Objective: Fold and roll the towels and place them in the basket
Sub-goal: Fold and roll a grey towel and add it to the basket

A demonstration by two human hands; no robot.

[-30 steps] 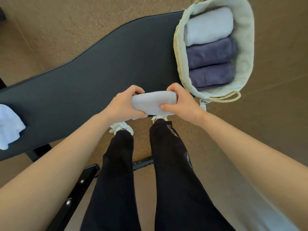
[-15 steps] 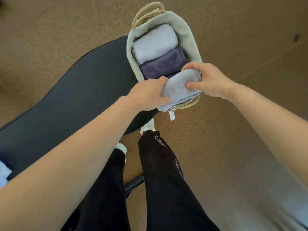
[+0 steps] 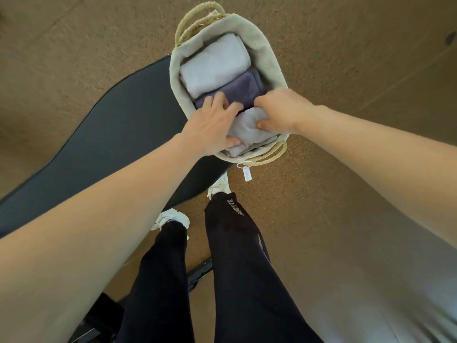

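Starting on the left, the dark desk runs off toward the edge of the shot. The woven basket sits right at its end, and its right side seems to poke out past the desk edge. The left hand comes in over the desk and has hold of the left end of a rolled light grey towel. The thumb is tucked on the near side, and the fingers are spread over the top and reach onto the purple towel behind it.

The grey roll is already down inside the near end of the basket, lying crosswise and snug against the near wall. Past the purple one there's another pale rolled towel filling the far end, so they're all packed side by side and touching. A little white tag dangles off the near handle.

Lower down in the middle you get black trousers and white shoes. The right hand grips the right end of the same grey roll, fingers curled over the far side and thumb pressed into the front. Everything right of that is just brown floor.
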